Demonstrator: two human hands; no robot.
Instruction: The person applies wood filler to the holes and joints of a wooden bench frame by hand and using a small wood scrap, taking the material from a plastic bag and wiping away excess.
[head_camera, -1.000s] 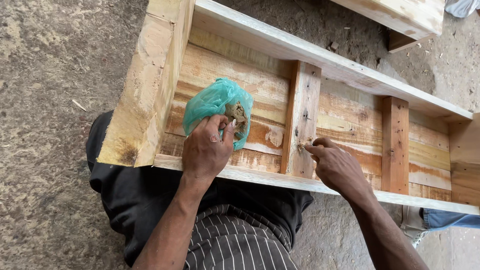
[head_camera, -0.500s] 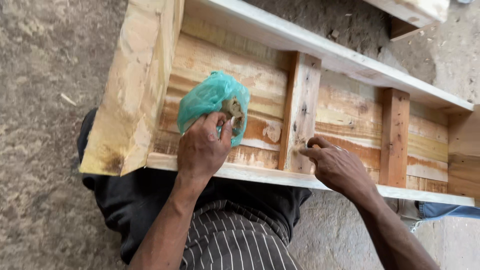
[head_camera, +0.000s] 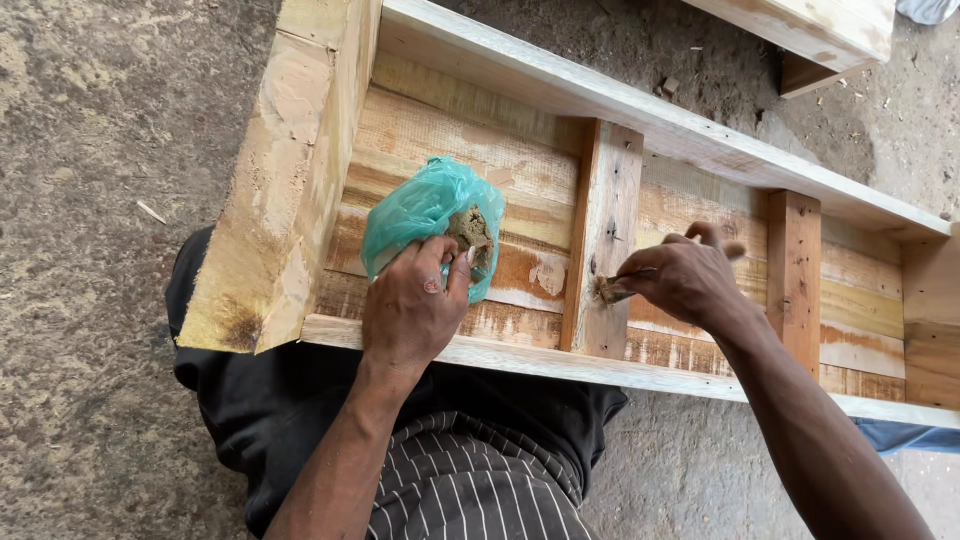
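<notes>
Head view: the left hand grips a green plastic bag of brownish filler against the wooden frame, while the right hand, fingers pinched, presses filler onto the upright slat.

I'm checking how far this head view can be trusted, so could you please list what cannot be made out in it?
Head view only:
- Contents of the green plastic bag: a brownish lump shows at its opening; the left hand and the bag film hide the rest.
- Small tool tip at the wooden divider: the right hand covers its handle.
- Wooden frame: the picture's right edge cuts it off.
</notes>
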